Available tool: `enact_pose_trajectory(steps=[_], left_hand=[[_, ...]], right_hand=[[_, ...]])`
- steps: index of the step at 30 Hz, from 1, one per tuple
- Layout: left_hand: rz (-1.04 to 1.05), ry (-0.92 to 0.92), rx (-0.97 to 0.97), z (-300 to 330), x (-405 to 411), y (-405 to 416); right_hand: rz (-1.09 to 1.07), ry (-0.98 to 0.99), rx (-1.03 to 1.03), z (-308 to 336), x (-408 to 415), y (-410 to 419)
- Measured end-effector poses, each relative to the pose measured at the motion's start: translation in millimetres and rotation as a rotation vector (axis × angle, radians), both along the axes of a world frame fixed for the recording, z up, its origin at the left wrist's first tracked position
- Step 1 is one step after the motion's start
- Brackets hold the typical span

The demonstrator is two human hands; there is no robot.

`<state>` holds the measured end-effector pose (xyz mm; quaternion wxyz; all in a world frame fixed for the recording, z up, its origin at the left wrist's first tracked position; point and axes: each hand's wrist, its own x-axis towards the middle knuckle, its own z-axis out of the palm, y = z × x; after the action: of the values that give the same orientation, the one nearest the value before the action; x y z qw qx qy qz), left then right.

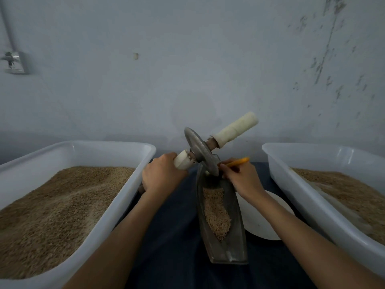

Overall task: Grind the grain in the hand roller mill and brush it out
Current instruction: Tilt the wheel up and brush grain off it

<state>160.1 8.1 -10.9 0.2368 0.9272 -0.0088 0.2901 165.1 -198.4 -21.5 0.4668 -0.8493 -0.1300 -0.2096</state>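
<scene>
The boat-shaped trough (223, 232) lies in the middle of the bench (173, 243), running from near to far, with ground grain (216, 213) inside it. The roller wheel (200, 151) stands in the trough's far end, its handle bar reaching out to left and right. A tub of grain (62, 197) sits to the left, another tub (333, 190) to the right. A plate (262, 217) lies between the trough and the right tub. A wall (187, 59) rises behind everything.
</scene>
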Motion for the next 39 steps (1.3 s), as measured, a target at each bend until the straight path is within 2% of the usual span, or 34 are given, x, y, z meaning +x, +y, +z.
enact_pose_trajectory(steps=[2, 7, 10, 13, 17, 20, 26, 31, 35, 39], left_hand=[[-0.003, -0.002, 0.004, 0, 0, 0], [-0.007, 0.009, 0.021, 1, -2, -2], [-0.023, 0.007, 0.015, 0, -2, -3], [-0.026, 0.005, 0.003, 0, -4, -4], [-0.018, 0.024, -0.018, 3, -3, -3], [-0.009, 0.028, -0.031, 4, -3, 1], [-0.005, 0.017, -0.030, 7, -5, 4], [-0.012, 0.016, 0.001, 8, -6, 3], [-0.033, 0.024, -0.003, 8, -6, 0], [-0.028, 0.011, 0.003, 7, -5, -1]], right_hand=[[0.012, 0.038, 0.014, -3, 1, 2], [0.052, 0.082, -0.148, 2, -6, -3], [0.130, 0.067, -0.134, 4, -14, -10], [0.161, -0.023, -0.077, 6, -25, -17], [0.124, -0.277, -0.012, 17, -43, -24], [0.238, -0.331, 0.102, 27, -56, -24], [0.449, -0.092, 0.251, 42, -63, -13], [0.462, 0.139, 0.159, 39, -60, -6], [0.433, 0.188, 0.032, 29, -53, -5], [0.395, 0.132, -0.021, 21, -48, -7]])
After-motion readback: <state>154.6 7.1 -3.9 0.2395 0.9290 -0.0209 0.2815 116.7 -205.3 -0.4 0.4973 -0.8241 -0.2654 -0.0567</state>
